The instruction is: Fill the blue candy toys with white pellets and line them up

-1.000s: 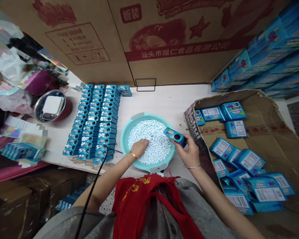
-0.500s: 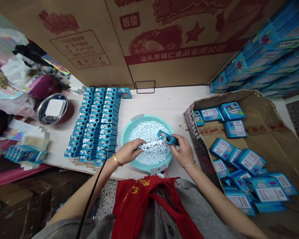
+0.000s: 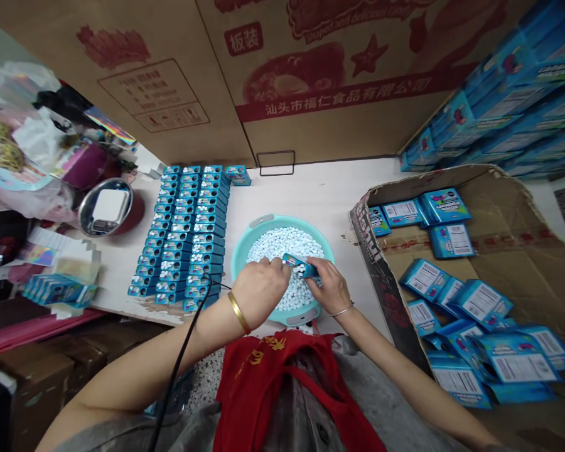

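Over a turquoise basin (image 3: 238, 251) full of small white candies (image 3: 287, 239), my two hands meet. My right hand (image 3: 330, 285) is closed on a small blue candy box (image 3: 292, 260), held tilted, with white candies heaped at its opening. My left hand (image 3: 263, 285) is closed and turned knuckles up at the box's left end. The small scoop it grips is mostly hidden behind the fingers. Left of the basin stand rows of similar blue boxes (image 3: 209, 229), with white candies and dark round holes showing on top.
An open cardboard carton (image 3: 508, 242) with several blue packs is at the right. Stacked blue boxes (image 3: 499, 107) rise behind it. A large carton (image 3: 226, 81) walls the back. At the left are a metal bowl (image 3: 82, 216) and plastic bags. A black cable (image 3: 183, 351) crosses my left forearm.
My left hand has turned over and moved right, tipping the scoop of candies at the box. My right hand has brought the box slightly left, and candies now show at its opening.
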{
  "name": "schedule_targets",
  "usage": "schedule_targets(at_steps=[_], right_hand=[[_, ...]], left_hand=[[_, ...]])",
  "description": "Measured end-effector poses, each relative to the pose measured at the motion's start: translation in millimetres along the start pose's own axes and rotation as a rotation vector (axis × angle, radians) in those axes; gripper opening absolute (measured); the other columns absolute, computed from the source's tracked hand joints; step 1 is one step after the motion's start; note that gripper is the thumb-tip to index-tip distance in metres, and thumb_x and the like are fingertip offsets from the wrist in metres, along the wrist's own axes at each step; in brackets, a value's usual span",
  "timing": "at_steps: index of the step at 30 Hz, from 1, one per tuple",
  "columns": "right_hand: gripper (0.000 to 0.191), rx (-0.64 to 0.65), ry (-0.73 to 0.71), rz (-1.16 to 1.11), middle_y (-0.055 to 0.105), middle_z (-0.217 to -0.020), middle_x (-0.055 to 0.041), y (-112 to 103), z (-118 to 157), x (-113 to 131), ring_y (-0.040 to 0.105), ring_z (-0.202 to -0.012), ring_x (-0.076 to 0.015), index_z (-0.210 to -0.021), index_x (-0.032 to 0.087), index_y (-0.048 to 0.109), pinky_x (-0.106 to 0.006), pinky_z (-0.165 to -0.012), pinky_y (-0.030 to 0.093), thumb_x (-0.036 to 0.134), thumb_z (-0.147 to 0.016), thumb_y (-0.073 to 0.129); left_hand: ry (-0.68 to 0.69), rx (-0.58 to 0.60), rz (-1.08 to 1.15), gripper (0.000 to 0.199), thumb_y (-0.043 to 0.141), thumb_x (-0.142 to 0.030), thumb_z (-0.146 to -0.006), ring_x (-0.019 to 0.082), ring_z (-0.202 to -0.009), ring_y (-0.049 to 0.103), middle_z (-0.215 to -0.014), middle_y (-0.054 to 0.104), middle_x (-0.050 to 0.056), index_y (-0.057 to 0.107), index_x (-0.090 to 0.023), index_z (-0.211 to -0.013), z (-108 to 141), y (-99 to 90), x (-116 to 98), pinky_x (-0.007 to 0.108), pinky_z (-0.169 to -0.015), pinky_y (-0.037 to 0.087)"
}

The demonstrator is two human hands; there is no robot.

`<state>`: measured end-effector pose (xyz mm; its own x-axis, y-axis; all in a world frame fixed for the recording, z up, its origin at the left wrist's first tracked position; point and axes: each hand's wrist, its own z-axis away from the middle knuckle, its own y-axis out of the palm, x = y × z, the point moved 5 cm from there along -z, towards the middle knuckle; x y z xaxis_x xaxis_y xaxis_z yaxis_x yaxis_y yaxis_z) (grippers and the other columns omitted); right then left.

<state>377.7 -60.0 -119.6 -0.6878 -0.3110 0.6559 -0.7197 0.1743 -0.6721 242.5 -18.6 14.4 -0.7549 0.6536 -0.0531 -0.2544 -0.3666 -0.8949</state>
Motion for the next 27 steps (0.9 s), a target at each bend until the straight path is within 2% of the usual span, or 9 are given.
schedule_targets(at_steps=[3, 5, 8, 10, 13, 16, 19, 22, 27], right_hand=[[0.033, -0.007, -0.003, 0.0, 0.065, -0.111, -0.0128, -2, 1, -3, 0.06, -0.104, -0.027, -0.118, 0.017, 0.052, -0.045, -0.09, 0.052, 0.019, -0.084, 0.052], [0.034, -0.021, 0.012, -0.008, 0.065, -0.11, -0.0125, -5, 2, -7, 0.06, -0.104, -0.0267, -0.118, 0.018, 0.052, -0.045, -0.089, 0.052, 0.019, -0.084, 0.051], [0.034, -0.051, 0.095, -0.031, 0.065, -0.109, -0.0114, -14, 4, -14, 0.061, -0.101, -0.0259, -0.117, 0.019, 0.053, -0.043, -0.087, 0.052, 0.022, -0.084, 0.052], [0.033, -0.069, 0.171, -0.051, 0.065, -0.106, -0.0108, -20, 4, -18, 0.061, -0.098, -0.0256, -0.116, 0.02, 0.054, -0.043, -0.085, 0.052, 0.026, -0.084, 0.055], [0.033, -0.091, 0.264, -0.077, 0.065, -0.104, -0.0105, -29, 4, -23, 0.062, -0.096, -0.0253, -0.113, 0.02, 0.055, -0.041, -0.084, 0.051, 0.032, -0.083, 0.059], [0.033, -0.118, 0.326, -0.091, 0.065, -0.102, -0.0089, -36, 4, -24, 0.062, -0.093, -0.0234, -0.11, 0.02, 0.055, -0.038, -0.083, 0.051, 0.037, -0.082, 0.061], [0.033, -0.154, 0.358, -0.091, 0.065, -0.098, -0.0068, -41, 4, -26, 0.062, -0.088, -0.0212, -0.107, 0.02, 0.055, -0.035, -0.08, 0.051, 0.04, -0.081, 0.062], [0.035, -0.165, 0.381, -0.088, 0.065, -0.097, -0.0063, -43, 6, -28, 0.062, -0.087, -0.0207, -0.106, 0.02, 0.055, -0.034, -0.079, 0.051, 0.041, -0.08, 0.063], [0.033, -0.135, 0.328, -0.06, 0.065, -0.101, -0.0086, -39, 8, -30, 0.062, -0.092, -0.0231, -0.109, 0.02, 0.055, -0.038, -0.083, 0.051, 0.037, -0.082, 0.06]], left_hand=[[-0.001, -0.069, 0.022, 0.019, 0.04, -0.013, -0.091, 0.021, -0.081, 0.06, -0.086, 0.06, 0.009, 0.059, -0.016, -0.094, 3, 5.9, 13, 0.03, -0.066, 0.047], [-0.049, -0.132, 0.059, 0.019, 0.041, -0.015, -0.092, 0.019, -0.085, 0.059, -0.091, 0.06, 0.007, 0.057, -0.017, -0.102, -1, 24.0, 35, 0.03, -0.071, 0.046], [-0.184, -0.126, 0.106, 0.021, 0.039, -0.015, -0.093, 0.019, -0.09, 0.058, -0.096, 0.06, 0.007, 0.054, -0.017, -0.108, -19, 78.0, 71, 0.031, -0.077, 0.046], [-0.216, -0.051, 0.129, 0.024, 0.036, -0.012, -0.093, 0.02, -0.091, 0.058, -0.098, 0.06, 0.008, 0.054, -0.016, -0.109, -36, 123.0, 79, 0.032, -0.079, 0.045], [-0.141, 0.002, 0.265, 0.028, 0.035, -0.011, -0.093, 0.022, -0.099, 0.057, -0.107, 0.059, 0.01, 0.053, -0.017, -0.113, -60, 175.9, 60, 0.033, -0.083, 0.045], [-0.03, 0.004, 0.399, 0.03, 0.038, -0.012, -0.091, 0.022, -0.102, 0.057, -0.112, 0.059, 0.009, 0.053, -0.018, -0.117, -71, 201.3, 25, 0.032, -0.085, 0.046], [0.012, -0.015, 0.542, 0.031, 0.044, -0.014, -0.089, 0.021, -0.105, 0.057, -0.117, 0.059, 0.008, 0.051, -0.017, -0.119, -68, 207.3, 10, 0.031, -0.089, 0.046], [0.048, -0.075, 0.751, 0.03, 0.05, -0.023, -0.089, 0.021, -0.103, 0.058, -0.115, 0.06, 0.01, 0.051, -0.014, -0.118, -54, 197.0, 19, 0.032, -0.09, 0.046], [0.166, -0.228, 0.843, 0.029, 0.051, -0.032, -0.091, 0.017, -0.091, 0.059, -0.107, 0.062, 0.008, 0.052, -0.017, -0.115, -17, 136.8, 46, 0.03, -0.083, 0.047]])
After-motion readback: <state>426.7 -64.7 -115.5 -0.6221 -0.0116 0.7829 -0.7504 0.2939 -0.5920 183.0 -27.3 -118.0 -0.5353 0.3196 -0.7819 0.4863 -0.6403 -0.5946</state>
